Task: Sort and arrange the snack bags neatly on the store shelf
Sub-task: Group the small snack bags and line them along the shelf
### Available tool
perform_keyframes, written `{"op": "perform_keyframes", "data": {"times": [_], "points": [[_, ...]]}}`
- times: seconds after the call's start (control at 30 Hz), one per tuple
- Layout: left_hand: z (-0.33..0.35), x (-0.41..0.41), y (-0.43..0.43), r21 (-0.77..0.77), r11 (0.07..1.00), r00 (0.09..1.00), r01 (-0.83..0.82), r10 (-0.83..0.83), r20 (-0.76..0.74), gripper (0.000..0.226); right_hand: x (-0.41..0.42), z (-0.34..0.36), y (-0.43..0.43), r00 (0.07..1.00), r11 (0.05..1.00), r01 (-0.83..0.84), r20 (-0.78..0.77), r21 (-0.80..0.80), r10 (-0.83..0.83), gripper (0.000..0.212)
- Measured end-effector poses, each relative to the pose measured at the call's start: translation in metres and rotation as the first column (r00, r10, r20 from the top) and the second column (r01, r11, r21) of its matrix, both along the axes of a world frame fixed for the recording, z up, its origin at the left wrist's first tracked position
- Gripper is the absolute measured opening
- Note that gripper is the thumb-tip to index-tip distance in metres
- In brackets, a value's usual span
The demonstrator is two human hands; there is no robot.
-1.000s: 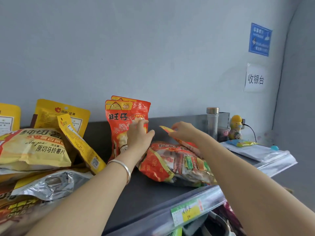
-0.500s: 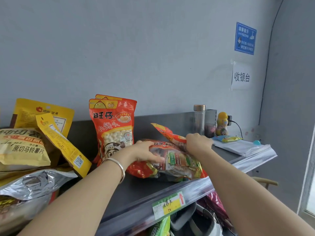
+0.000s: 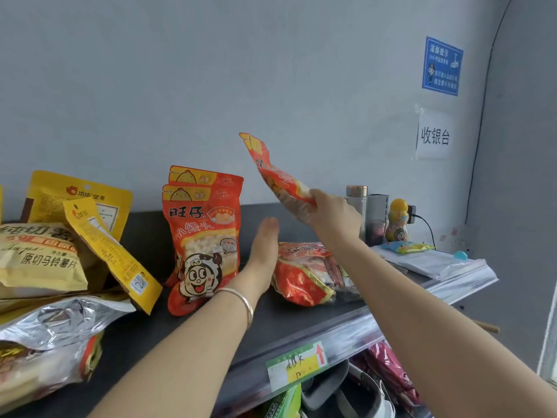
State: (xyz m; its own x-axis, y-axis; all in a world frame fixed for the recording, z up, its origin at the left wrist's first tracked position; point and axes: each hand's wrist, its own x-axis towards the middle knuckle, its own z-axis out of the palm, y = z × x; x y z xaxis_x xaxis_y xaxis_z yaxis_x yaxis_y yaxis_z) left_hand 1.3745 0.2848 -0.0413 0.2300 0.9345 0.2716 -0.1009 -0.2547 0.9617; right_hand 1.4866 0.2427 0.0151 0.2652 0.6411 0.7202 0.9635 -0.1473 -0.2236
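My right hand (image 3: 333, 215) grips the lower end of an orange-red snack bag (image 3: 272, 171) and holds it up, tilted left, above the dark shelf (image 3: 193, 324). My left hand (image 3: 265, 242) hovers flat with straight fingers just right of two upright orange-red bags (image 3: 202, 236) that stand one behind the other against the wall. Below my right forearm a red candy bag (image 3: 304, 276) lies on its side on the shelf.
Yellow nut bags (image 3: 81, 200), a yellow chip bag (image 3: 36, 257) and a silver bag (image 3: 54, 321) crowd the left. At the right stand a glass bottle (image 3: 356, 206), a yellow figurine bottle (image 3: 398, 221) and a plastic folder (image 3: 428, 260). A price tag (image 3: 297, 363) hangs on the shelf edge.
My right hand has lifted the orange-red bag off the candy bag and up into the air. My left hand let go of the candy bag and moved left, flat, beside the standing bags.
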Motion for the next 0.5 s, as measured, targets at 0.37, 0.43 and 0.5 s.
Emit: {"op": "perform_keyframes", "data": {"times": [0.37,0.43,0.5], "points": [[0.038,-0.089,-0.003,0.043,0.962,0.901,-0.269,0.236,0.363,0.062,-0.101,-0.007,-0.006,0.769,0.8,-0.597,-0.325,-0.058,0.55,0.023],[0.031,-0.105,-0.004,0.032,0.951,0.905,-0.308,0.282,0.319,0.057,-0.102,-0.009,0.0,0.673,0.753,-0.657,-0.426,0.03,0.604,0.024],[0.025,-0.118,-0.009,0.057,0.951,0.924,-0.303,0.278,0.261,0.051,-0.103,-0.015,0.009,0.702,0.784,-0.621,-0.445,-0.001,0.556,0.049]]}}
